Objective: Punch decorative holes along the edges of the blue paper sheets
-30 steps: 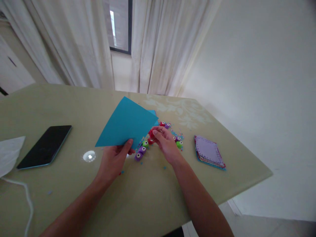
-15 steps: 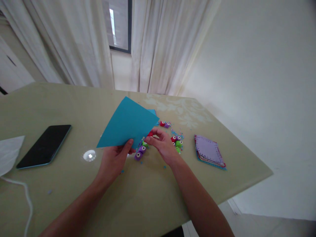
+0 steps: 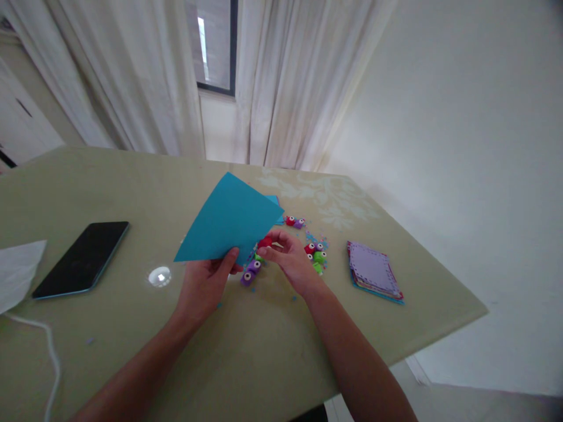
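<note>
A blue sheet of paper (image 3: pixel 229 220) is tilted up above the table, with my left hand (image 3: pixel 204 284) closed on its lower edge, thumb in front. My right hand (image 3: pixel 290 261) pinches a small red craft punch (image 3: pixel 265 241) at the sheet's right edge. Part of the punch is hidden by my fingers and the paper. Just below lie two purple punches (image 3: pixel 250 273) with white eye-like dots and a green one (image 3: pixel 259 257). More red, purple and green punches (image 3: pixel 319 257) lie right of my right hand, among tiny blue paper bits (image 3: pixel 314 236).
At the right lies a stack of coloured sheets with patterned edges (image 3: pixel 373 269). Behind the held sheet are more blue paper (image 3: pixel 275 202) and a red and purple punch pair (image 3: pixel 294 222). A black tablet (image 3: pixel 83 258), white paper (image 3: pixel 20 272) and white cable (image 3: pixel 53 354) are at left.
Slightly more of the red punch shows beside my right fingers. The hands and blue sheet are nearly where they were; the whole view has shifted a little.
</note>
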A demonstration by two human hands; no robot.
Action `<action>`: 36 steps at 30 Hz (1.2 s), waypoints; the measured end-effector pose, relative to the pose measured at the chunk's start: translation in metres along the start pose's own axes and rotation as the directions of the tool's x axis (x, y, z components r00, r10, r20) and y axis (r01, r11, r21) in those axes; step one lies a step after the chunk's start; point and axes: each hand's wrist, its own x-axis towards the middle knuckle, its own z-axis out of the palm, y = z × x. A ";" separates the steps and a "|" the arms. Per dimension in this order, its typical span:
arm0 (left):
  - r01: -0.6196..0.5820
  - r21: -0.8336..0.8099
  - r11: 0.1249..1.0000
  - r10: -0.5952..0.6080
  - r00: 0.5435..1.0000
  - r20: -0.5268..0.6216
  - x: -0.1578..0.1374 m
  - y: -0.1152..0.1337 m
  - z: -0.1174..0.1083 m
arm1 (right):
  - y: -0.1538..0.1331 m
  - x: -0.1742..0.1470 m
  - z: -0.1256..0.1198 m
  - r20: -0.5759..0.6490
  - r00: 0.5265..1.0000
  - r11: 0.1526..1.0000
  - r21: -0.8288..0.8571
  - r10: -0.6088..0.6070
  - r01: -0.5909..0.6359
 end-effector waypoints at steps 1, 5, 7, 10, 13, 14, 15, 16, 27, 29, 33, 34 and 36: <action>0.001 0.004 1.000 -0.001 1.000 0.008 0.000 0.000 0.000 | 0.000 0.000 0.000 -0.006 1.000 1.000 0.003 0.001 -0.001; 0.003 0.002 1.000 -0.003 0.999 0.052 -0.002 0.000 0.001 | 0.003 0.002 0.001 -0.004 1.000 0.997 0.071 0.016 -0.016; -0.007 -0.011 1.000 0.007 0.998 0.069 -0.003 -0.001 0.002 | 0.006 0.003 0.001 0.006 0.999 0.991 0.126 0.033 -0.034; -0.023 -0.040 0.999 0.026 0.997 0.069 -0.002 -0.002 0.004 | 0.010 0.003 0.003 0.018 0.997 0.982 0.171 0.074 -0.076; -0.034 -0.052 0.998 0.037 0.997 0.066 -0.002 -0.004 0.005 | 0.011 0.003 0.005 0.039 0.994 0.976 0.189 0.106 -0.112; -0.034 -0.052 0.998 0.038 0.997 0.067 -0.002 -0.004 0.005 | 0.011 0.003 0.005 0.041 0.993 0.975 0.190 0.107 -0.113; -0.034 -0.053 0.998 0.037 0.997 0.069 -0.002 -0.004 0.005 | 0.011 0.002 0.006 0.038 0.994 0.976 0.187 0.103 -0.109; -0.032 -0.053 0.998 0.036 0.997 0.072 -0.002 -0.003 0.005 | 0.011 0.002 0.006 0.031 0.995 0.978 0.182 0.098 -0.102; -0.001 -0.046 0.999 0.005 0.997 0.083 -0.004 -0.002 0.006 | 0.010 0.003 0.007 -0.008 0.999 0.989 0.142 0.037 -0.035; 0.001 -0.050 0.999 0.003 0.996 0.085 -0.004 -0.002 0.006 | 0.010 0.003 0.007 -0.003 1.000 0.987 0.155 0.030 -0.029; -0.002 -0.040 0.999 0.005 0.997 0.080 -0.004 0.001 0.006 | 0.012 0.002 0.007 0.008 0.999 0.984 0.171 0.050 -0.051; 0.001 -0.035 0.999 0.002 0.997 0.077 -0.004 0.002 0.006 | 0.012 0.002 0.007 0.018 0.998 0.982 0.176 0.065 -0.067; 0.009 -0.016 1.000 -0.008 0.997 0.074 -0.004 0.002 0.005 | 0.013 0.003 0.006 0.028 0.995 0.977 0.188 0.093 -0.097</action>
